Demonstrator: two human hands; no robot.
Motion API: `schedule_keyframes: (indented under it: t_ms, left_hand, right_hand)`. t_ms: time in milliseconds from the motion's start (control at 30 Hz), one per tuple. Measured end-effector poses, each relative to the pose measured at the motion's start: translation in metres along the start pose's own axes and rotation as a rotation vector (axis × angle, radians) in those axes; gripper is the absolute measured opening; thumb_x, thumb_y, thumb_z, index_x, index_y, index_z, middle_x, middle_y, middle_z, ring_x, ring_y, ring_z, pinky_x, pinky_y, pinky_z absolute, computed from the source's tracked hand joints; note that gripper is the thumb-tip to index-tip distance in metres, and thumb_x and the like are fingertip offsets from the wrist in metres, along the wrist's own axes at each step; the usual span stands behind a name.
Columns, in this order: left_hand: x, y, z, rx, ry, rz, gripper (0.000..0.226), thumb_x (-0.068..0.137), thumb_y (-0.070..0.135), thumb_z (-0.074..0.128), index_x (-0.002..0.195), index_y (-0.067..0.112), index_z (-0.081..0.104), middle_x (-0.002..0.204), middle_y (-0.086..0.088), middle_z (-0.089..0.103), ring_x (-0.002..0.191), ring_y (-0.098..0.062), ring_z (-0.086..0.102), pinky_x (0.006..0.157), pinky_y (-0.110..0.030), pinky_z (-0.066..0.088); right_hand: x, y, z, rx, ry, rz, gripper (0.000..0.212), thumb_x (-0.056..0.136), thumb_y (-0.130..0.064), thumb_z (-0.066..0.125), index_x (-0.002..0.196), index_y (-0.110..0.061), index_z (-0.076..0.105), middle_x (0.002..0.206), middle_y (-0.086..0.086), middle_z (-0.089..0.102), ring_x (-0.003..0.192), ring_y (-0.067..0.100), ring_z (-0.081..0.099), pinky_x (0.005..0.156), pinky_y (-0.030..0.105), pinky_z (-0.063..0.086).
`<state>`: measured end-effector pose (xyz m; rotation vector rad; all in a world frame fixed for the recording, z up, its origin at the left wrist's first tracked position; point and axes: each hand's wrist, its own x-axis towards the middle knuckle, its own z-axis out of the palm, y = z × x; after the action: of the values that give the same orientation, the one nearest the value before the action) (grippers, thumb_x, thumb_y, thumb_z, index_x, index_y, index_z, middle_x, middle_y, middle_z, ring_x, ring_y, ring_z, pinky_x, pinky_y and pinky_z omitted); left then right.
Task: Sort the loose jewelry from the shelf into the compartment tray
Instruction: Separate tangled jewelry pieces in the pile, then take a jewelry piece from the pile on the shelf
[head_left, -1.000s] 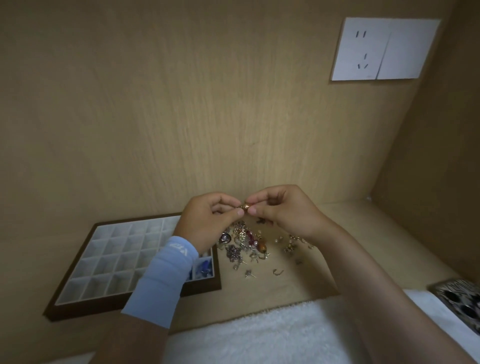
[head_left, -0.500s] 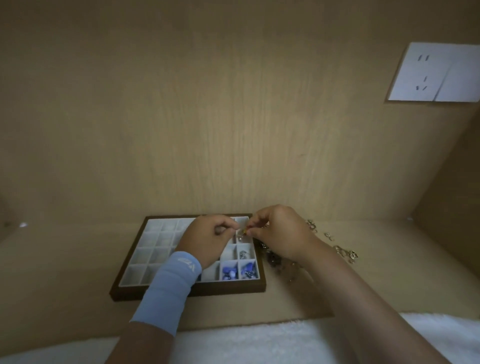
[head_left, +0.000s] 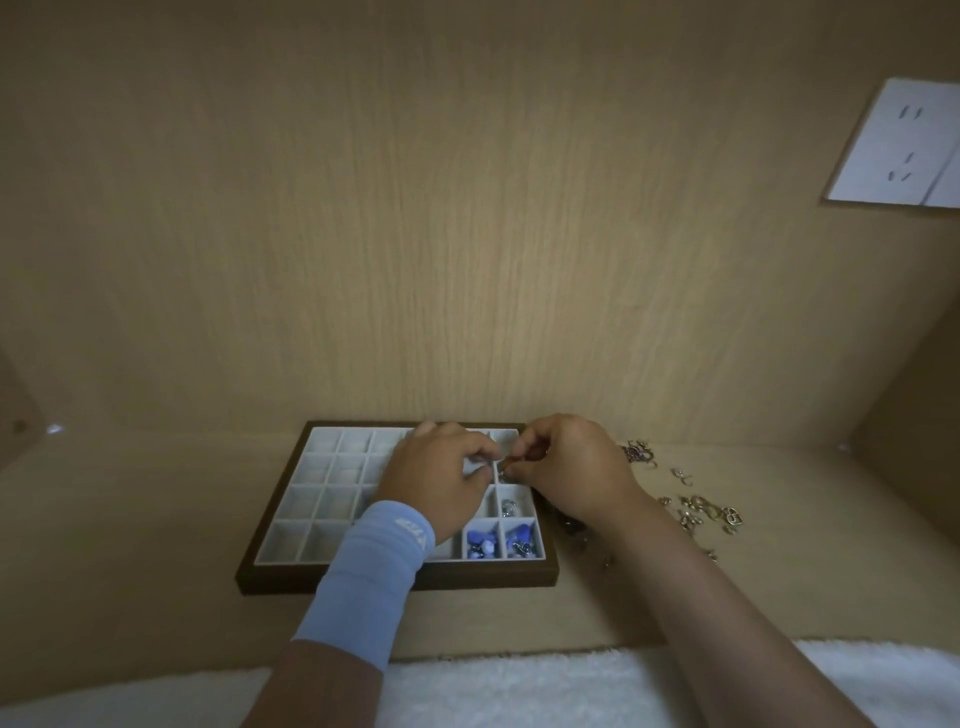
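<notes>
- A white towel (head_left: 519, 691) lies nearest, on the near side of the compartment tray (head_left: 395, 577), along the shelf's front edge.
- The tray's near-right cells hold blue pieces (head_left: 498, 540); the cell just behind them holds a silvery piece (head_left: 510, 506). Most cells to the left look empty.
- The left hand (head_left: 441, 483), wrist in a pale blue sleeve (head_left: 374, 577), hovers over the tray's right half with fingers curled; whether it is gripping anything I cannot tell.
- The right hand (head_left: 569, 467) is over the tray's right edge, thumb and forefinger pinched on a small jewelry piece (head_left: 505, 464), too small to make out its long axis.
- That piece sits above the right-hand column, roughly the second cell from the back; I judge the drop is straight down, and the right hand is the nearer one.
- The loose jewelry (head_left: 696, 506) is scattered on the shelf (head_left: 130, 545) right of the tray, well apart from it.
</notes>
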<state>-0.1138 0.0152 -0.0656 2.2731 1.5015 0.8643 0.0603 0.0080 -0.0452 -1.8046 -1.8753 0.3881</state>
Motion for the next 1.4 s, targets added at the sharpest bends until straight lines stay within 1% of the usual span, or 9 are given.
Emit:
schedule_keyframes:
  t_ms: [367, 500, 600, 833, 933, 1033, 1067, 1200, 1400]
  left_hand:
    - [-0.003, 0.009, 0.004, 0.143, -0.005, 0.062, 0.022, 0.093, 0.032, 0.054, 0.111, 0.036, 0.065, 0.115, 0.013, 0.054, 0.116, -0.009, 0.040, 0.102, -0.029, 0.037]
    - [-0.004, 0.010, 0.004, 0.187, -0.041, 0.025, 0.024, 0.095, 0.040, 0.049, 0.113, 0.041, 0.065, 0.115, 0.015, 0.049, 0.116, -0.009, 0.036, 0.103, -0.028, 0.032]
    - [-0.004, 0.011, 0.003, 0.220, -0.058, 0.015, 0.027, 0.096, 0.041, 0.047, 0.118, 0.041, 0.063, 0.119, 0.013, 0.048, 0.119, -0.011, 0.035, 0.106, -0.032, 0.033]
    - [-0.001, 0.022, 0.005, 0.287, -0.062, 0.064, 0.026, 0.094, 0.042, 0.047, 0.114, 0.042, 0.064, 0.122, 0.014, 0.051, 0.118, -0.012, 0.039, 0.103, -0.035, 0.036]
    - [-0.002, 0.025, 0.005, 0.308, -0.075, 0.043, 0.030, 0.094, 0.045, 0.046, 0.120, 0.040, 0.061, 0.125, 0.012, 0.050, 0.120, -0.014, 0.039, 0.104, -0.035, 0.035]
    - [-0.001, 0.037, 0.003, 0.271, -0.023, 0.101, 0.030, 0.095, 0.041, 0.048, 0.121, 0.037, 0.060, 0.123, 0.011, 0.051, 0.118, -0.013, 0.040, 0.103, -0.033, 0.035]
    - [0.000, 0.043, 0.005, 0.245, -0.008, 0.125, 0.028, 0.095, 0.039, 0.048, 0.120, 0.037, 0.060, 0.120, 0.012, 0.052, 0.116, -0.013, 0.041, 0.102, -0.033, 0.035]
    - [-0.004, 0.061, 0.017, 0.089, -0.029, 0.189, 0.024, 0.095, 0.033, 0.052, 0.116, 0.035, 0.063, 0.110, 0.014, 0.057, 0.109, -0.010, 0.046, 0.097, -0.032, 0.040]
    - [-0.008, 0.063, 0.027, -0.035, -0.070, 0.212, 0.023, 0.091, 0.026, 0.060, 0.111, 0.034, 0.066, 0.096, 0.021, 0.059, 0.098, -0.005, 0.050, 0.092, -0.028, 0.043]
  right_hand:
    - [-0.004, -0.004, 0.002, -0.091, 0.050, -0.010, 0.012, 0.087, -0.034, 0.069, 0.078, -0.029, 0.075, 0.075, -0.017, 0.063, 0.073, 0.006, 0.061, 0.052, 0.021, 0.038]
    - [-0.008, 0.001, -0.012, 0.037, -0.046, -0.013, 0.018, 0.095, -0.029, 0.061, 0.089, -0.030, 0.078, 0.091, -0.015, 0.070, 0.085, 0.005, 0.064, 0.072, 0.028, 0.053]
    - [-0.013, 0.014, -0.042, 0.153, -0.023, -0.003, 0.015, 0.097, -0.024, 0.061, 0.096, -0.029, 0.076, 0.095, -0.018, 0.070, 0.087, -0.003, 0.062, 0.074, 0.018, 0.048]
    - [-0.035, 0.066, -0.101, -0.001, -0.066, 0.053, 0.017, 0.091, -0.014, 0.069, 0.089, -0.029, 0.077, 0.086, -0.014, 0.073, 0.070, -0.011, 0.060, 0.062, 0.002, 0.038]
    - [-0.046, 0.072, -0.099, -0.033, -0.106, 0.082, 0.024, 0.088, -0.014, 0.072, 0.076, -0.035, 0.074, 0.086, -0.010, 0.075, 0.065, -0.009, 0.061, 0.062, 0.008, 0.043]
    - [-0.051, 0.071, -0.085, -0.031, -0.139, 0.135, 0.015, 0.081, -0.024, 0.075, 0.073, -0.037, 0.075, 0.081, -0.012, 0.075, 0.071, 0.004, 0.069, 0.069, 0.034, 0.059]
    - [-0.051, 0.069, -0.081, -0.068, -0.140, 0.146, 0.004, 0.079, -0.033, 0.075, 0.077, -0.036, 0.075, 0.081, -0.013, 0.073, 0.071, 0.007, 0.068, 0.070, 0.034, 0.059]
    - [-0.052, 0.060, -0.075, -0.291, -0.099, 0.156, 0.027, 0.070, -0.056, 0.079, 0.085, -0.034, 0.073, 0.090, -0.017, 0.069, 0.087, 0.008, 0.064, 0.075, 0.026, 0.050]
    - [-0.047, 0.064, -0.075, -0.170, -0.133, 0.162, 0.018, 0.072, -0.039, 0.081, 0.088, -0.032, 0.075, 0.087, -0.016, 0.071, 0.086, 0.007, 0.065, 0.075, 0.026, 0.053]
